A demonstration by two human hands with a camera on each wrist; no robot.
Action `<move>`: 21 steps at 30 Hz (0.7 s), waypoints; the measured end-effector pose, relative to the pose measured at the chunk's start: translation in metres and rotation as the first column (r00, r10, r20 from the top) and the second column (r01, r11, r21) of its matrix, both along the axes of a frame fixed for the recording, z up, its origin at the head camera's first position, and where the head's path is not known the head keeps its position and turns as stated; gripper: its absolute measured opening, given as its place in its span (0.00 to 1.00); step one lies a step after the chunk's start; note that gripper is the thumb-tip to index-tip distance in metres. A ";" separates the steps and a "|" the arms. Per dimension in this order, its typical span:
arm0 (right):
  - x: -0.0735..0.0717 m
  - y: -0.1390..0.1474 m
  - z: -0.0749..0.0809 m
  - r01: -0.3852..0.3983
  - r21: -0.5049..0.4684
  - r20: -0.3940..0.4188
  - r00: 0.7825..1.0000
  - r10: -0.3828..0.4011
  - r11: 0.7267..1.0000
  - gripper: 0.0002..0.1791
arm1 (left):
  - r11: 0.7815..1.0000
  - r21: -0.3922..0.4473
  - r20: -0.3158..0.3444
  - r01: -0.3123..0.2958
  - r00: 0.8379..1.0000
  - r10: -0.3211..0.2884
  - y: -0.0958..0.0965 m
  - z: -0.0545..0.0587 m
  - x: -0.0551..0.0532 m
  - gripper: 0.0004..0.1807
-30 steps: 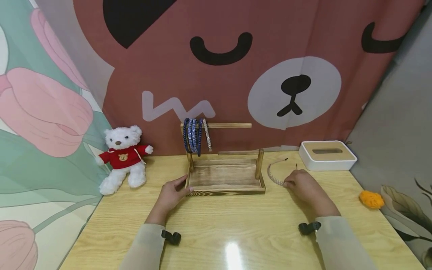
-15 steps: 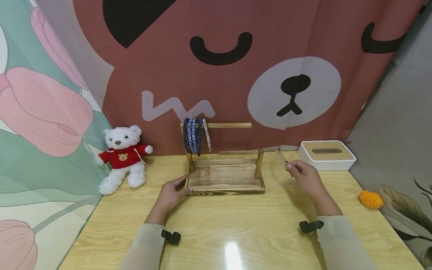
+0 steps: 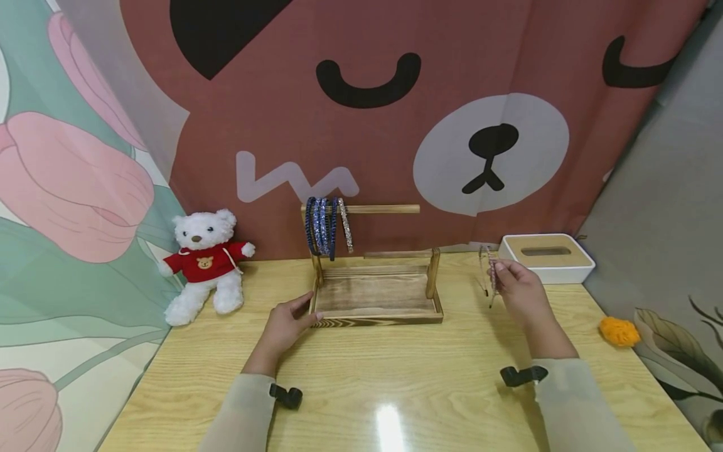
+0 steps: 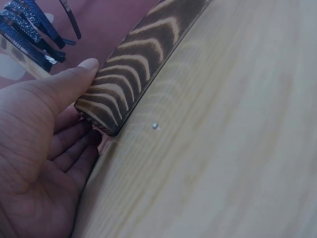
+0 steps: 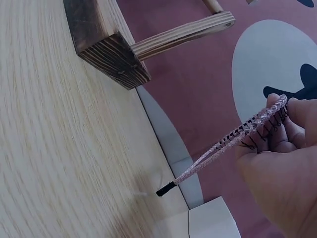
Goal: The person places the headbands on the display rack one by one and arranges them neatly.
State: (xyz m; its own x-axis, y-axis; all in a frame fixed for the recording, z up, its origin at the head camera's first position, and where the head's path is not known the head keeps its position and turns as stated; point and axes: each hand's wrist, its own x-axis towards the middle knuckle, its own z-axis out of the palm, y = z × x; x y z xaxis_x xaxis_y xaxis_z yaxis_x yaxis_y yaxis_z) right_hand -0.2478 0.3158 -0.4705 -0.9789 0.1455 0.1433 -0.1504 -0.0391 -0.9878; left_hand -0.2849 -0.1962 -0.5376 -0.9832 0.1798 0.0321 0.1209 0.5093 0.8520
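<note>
My left hand [image 3: 285, 326] holds the front left corner of a wooden headband stand [image 3: 377, 321]; in the left wrist view its thumb presses the dark-grained front board [image 4: 132, 67] while the fingers lie against the side. Several blue headbands [image 3: 321, 227] and one silver glittery headband [image 3: 346, 227] hang from the left part of the upper bar. Right of the stand, my right hand [image 3: 524, 292] pinches a pinkish sparkly headband [image 5: 240, 134] by its curved middle. Small dark teeth line its inner side, and its black-tipped ends point down above the table.
A white tissue box [image 3: 550, 274] with a wood-look lid stands behind my right hand. On the left sits a white teddy bear [image 3: 206, 267] in a red top. An orange fluffy ball [image 3: 619, 331] lies by the right table edge. A bear-print curtain hangs behind.
My right hand has lifted the pinkish headband off the table and turned it so its ends point down. My left hand stays at the stand's corner.
</note>
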 end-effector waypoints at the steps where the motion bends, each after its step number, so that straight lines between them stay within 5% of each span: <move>1: 0.000 0.000 0.000 0.002 -0.021 -0.007 1.000 -0.002 1.000 0.10 | 1.000 0.000 0.000 0.000 1.000 0.000 0.000 0.000 0.000 0.37; 13: -0.001 -0.007 0.005 -0.005 -0.226 -0.096 0.995 -0.018 0.974 0.10 | 1.000 -0.003 0.000 0.002 1.000 -0.002 0.000 0.001 0.001 0.38; 21: -0.010 -0.021 0.044 0.020 -0.288 -0.121 0.991 -0.057 0.957 0.06 | 1.000 0.021 0.004 -0.001 1.000 0.001 0.000 0.000 0.001 0.37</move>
State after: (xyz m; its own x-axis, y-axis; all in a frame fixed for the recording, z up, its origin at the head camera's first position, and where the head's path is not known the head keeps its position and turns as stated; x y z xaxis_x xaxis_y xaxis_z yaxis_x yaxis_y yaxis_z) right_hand -0.2574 0.2947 -0.4262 -0.9483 0.2360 0.2123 -0.2802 -0.3080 -0.9092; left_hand -0.2838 -0.1959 -0.5377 -0.9835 0.1780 0.0322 0.1172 0.4918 0.8628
